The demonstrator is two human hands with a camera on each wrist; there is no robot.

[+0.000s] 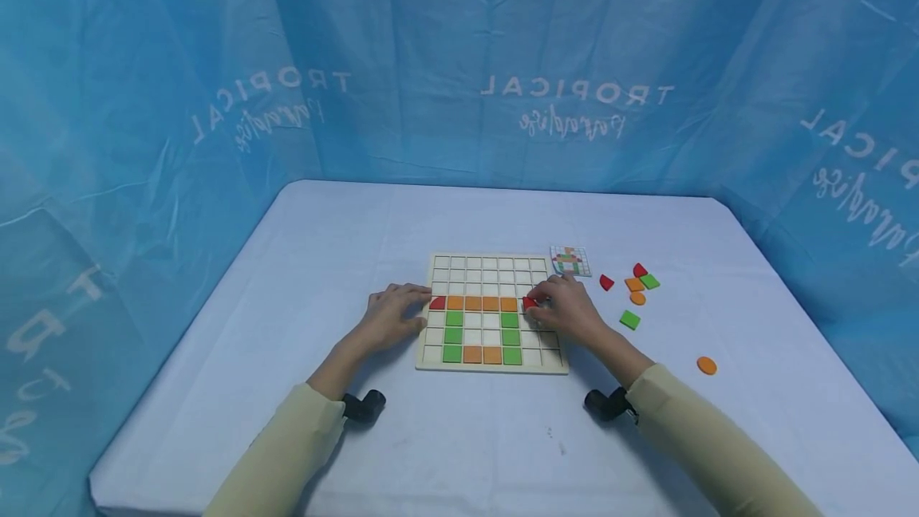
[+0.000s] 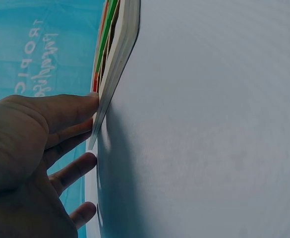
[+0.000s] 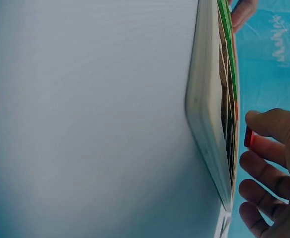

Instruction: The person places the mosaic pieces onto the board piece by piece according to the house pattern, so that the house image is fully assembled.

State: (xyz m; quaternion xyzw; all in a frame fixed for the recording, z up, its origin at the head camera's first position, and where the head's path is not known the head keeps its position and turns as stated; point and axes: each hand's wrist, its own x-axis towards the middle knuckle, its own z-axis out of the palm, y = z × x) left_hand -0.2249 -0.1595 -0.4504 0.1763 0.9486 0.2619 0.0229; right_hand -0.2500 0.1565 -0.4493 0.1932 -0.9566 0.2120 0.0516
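A pale gridded board [image 1: 433, 354] lies on the table with colored tiles in its cells. My left hand [image 1: 391, 316] rests at the board's left edge, its thumb touching the side and its fingers loosely extended. Between right thumb and forefinger, my right hand [image 1: 569, 308] pinches a red quarter-circle tile [image 3: 248, 137] over the board's right part. That tile is level with a row of orange tiles [image 1: 482, 304], which has another red tile [image 1: 437, 303] at its left end. Green tiles [image 1: 454, 335] form two columns below, with orange tiles [image 1: 472, 354] between them at the bottom.
A small printed pattern card [image 1: 571, 261] lies by the board's upper right corner. Farther right are loose tiles: red ones [image 1: 606, 282], green ones [image 1: 629, 320], an orange square [image 1: 635, 284] and orange discs [image 1: 707, 365]. Blue curtains [image 1: 459, 62] surround the white table.
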